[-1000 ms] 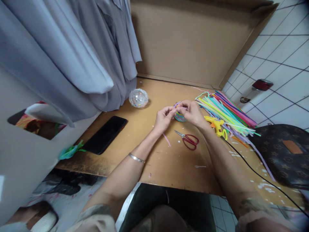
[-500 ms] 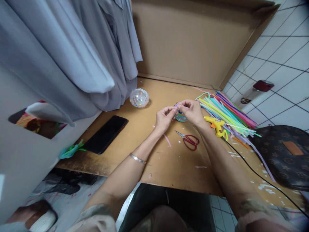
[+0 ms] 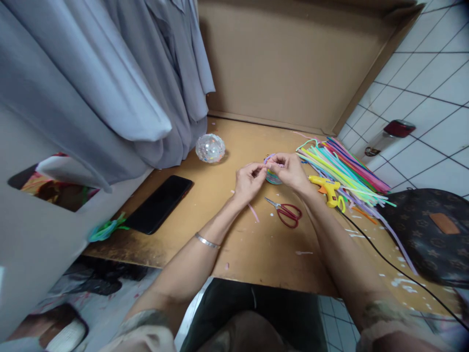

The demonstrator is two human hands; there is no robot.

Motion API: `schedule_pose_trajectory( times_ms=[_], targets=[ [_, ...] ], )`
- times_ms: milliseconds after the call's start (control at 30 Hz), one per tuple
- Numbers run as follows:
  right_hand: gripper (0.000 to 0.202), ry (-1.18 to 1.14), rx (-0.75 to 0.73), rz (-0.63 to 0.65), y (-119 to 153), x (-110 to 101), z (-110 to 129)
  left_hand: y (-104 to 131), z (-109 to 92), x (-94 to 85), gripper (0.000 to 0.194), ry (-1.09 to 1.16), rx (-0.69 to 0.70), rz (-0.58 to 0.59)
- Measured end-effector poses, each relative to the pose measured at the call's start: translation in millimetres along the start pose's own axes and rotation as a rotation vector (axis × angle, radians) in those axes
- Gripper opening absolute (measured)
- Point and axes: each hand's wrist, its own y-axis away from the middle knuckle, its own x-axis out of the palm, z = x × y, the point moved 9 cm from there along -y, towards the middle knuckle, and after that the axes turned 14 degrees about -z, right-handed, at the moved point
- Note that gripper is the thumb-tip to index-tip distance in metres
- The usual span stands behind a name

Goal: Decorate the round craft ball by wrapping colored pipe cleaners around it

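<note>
My left hand (image 3: 251,183) and my right hand (image 3: 289,171) meet fingertip to fingertip above the table, both closed in a pinch. A short purple pipe cleaner (image 3: 269,157) curves out behind the fingertips, its ends hidden by them. Just beneath, partly covered by my right hand, is a round clear object (image 3: 273,180) with blue, green and yellow colours; its kind is unclear. Red-handled scissors (image 3: 287,214) lie slightly open, nearer to me. A pink strip (image 3: 253,213) rests beside my left wrist.
Right of my hands are a yellow glue gun (image 3: 330,189) with a black cord and a bundle of coloured pipe cleaners (image 3: 344,168). A brown patterned bag (image 3: 425,234) sits at the right edge. Leftward are a faceted clear bowl (image 3: 210,148), a black phone (image 3: 160,204) and a grey curtain (image 3: 146,88).
My fingertips have shifted slightly, and the purple pipe cleaner now shows as a small arc behind them. The whole view has moved a little; other things stay in place.
</note>
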Motion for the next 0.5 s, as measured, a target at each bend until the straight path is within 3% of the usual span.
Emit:
schedule_pose_trajectory(
  times_ms=[200, 367, 500],
  targets=[
    [0.017, -0.091, 0.068, 0.04, 0, 1, -4, -1, 4, 0.3, 0.022, 0.055, -0.091, 0.025],
    [0.017, -0.111, 0.029, 0.027, 2, -2, 6, -4, 8, 4.6, 0.033, 0.24, -0.201, 0.048],
    [0.022, -0.139, 0.038, 0.031, 3, -4, 12, -6, 10, 4.5, 0.038, 0.308, -0.213, 0.024]
  ],
)
